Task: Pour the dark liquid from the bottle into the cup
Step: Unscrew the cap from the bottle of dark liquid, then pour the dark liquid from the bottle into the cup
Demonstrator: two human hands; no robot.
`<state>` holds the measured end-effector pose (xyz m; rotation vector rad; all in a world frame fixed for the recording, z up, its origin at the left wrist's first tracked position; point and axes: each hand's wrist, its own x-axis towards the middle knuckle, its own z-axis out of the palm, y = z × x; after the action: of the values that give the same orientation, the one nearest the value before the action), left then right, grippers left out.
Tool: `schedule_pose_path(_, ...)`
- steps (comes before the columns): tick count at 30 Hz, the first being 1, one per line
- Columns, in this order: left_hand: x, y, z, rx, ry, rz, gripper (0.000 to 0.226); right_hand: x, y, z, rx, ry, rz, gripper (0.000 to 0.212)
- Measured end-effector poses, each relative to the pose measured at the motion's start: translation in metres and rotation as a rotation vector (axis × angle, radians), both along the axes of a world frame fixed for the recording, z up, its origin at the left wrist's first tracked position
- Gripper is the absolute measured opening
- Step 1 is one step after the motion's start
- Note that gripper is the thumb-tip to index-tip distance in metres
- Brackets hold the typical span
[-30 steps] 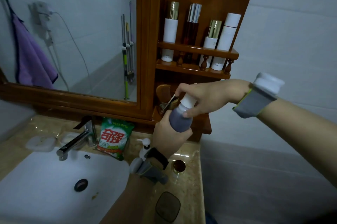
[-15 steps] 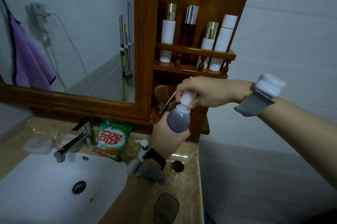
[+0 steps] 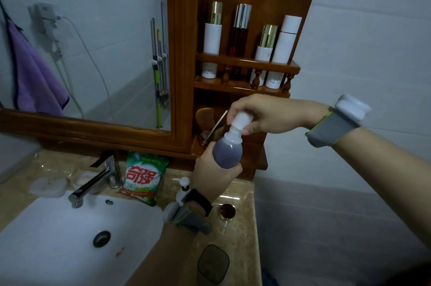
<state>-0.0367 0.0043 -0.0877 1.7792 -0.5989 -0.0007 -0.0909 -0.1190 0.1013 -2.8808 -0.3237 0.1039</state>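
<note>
a person's left hand [image 3: 213, 170] wraps its grip around the lower body of a bottle [image 3: 227, 151] of dark liquid, held roughly upright above the marble surface [image 3: 242, 236] beside a white sink [image 3: 58, 239]. the right hand [image 3: 263, 114] closes its grip over the bottle's white cap [image 3: 240, 122]. the small gold-rimmed cup [image 3: 227, 212] stands on the surface at about 6 o'clock from the bottle, well below it. a green detergent bag [image 3: 143, 178] leans at the bottle's 9 o'clock.
</note>
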Motion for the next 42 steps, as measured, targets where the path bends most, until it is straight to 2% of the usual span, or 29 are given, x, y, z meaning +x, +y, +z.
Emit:
schedule_pose_path(2, 0.001, 0.001, -0.002, -0.003, 0.032, -0.004, 0.045, 0.001, -0.013, -0.004, 0.166, -0.03, -0.084, 0.027)
schedule_pose_path(6, 0.003, 0.007, -0.005, -0.012, 0.068, -0.007, 0.05, 0.002, -0.035, -0.051, 0.823, -0.062, -0.315, 0.031)
schedule_pose_path(8, 0.006, 0.011, -0.008, -0.031, 0.068, 0.007, 0.049, 0.005, -0.044, -0.091, 0.979, -0.134, -0.446, 0.03)
schedule_pose_path(10, 0.01, 0.014, -0.008, -0.025, 0.067, 0.028, 0.05, 0.011, -0.052, -0.128, 0.963, -0.271, -0.605, 0.026)
schedule_pose_path(13, 0.013, 0.017, -0.012, -0.034, 0.066, 0.066, 0.052, 0.023, -0.062, -0.176, 0.828, -0.463, -0.803, 0.032)
schedule_pose_path(17, 0.018, 0.019, -0.017, -0.032, 0.056, 0.05, 0.055, 0.04, -0.065, -0.216, 0.866, -0.552, -0.851, 0.037)
schedule_pose_path(23, 0.026, 0.024, -0.027, -0.054, 0.068, 0.014, 0.058, 0.058, -0.07, -0.236, 0.826, -0.541, -0.831, 0.033)
schedule_pose_path(28, 0.03, 0.026, -0.042, -0.012, 0.14, -0.007, 0.062, 0.044, -0.061, -0.224, 0.937, -0.445, -0.783, 0.071)
schedule_pose_path(30, 0.033, 0.036, -0.05, 0.016, 0.154, -0.041, 0.064, 0.023, -0.05, -0.215, 1.016, -0.524, -0.74, 0.057)
schedule_pose_path(33, 0.039, 0.053, -0.06, 0.031, 0.202, -0.051, 0.05, -0.018, -0.034, -0.223, 0.997, -0.653, -0.715, 0.02)
schedule_pose_path(34, 0.041, 0.058, -0.062, 0.047, 0.198, -0.047, 0.048, -0.03, -0.028, -0.23, 1.008, -0.638, -0.699, 0.013)
schedule_pose_path(38, 0.031, 0.077, -0.084, 0.094, 0.208, -0.093, 0.06, -0.072, 0.004, -0.28, 1.062, -0.311, -0.603, 0.04)
schedule_pose_path(42, 0.017, 0.092, -0.104, 0.158, 0.205, -0.049, 0.056, -0.095, 0.027, -0.327, 0.843, 0.176, -0.71, 0.035)
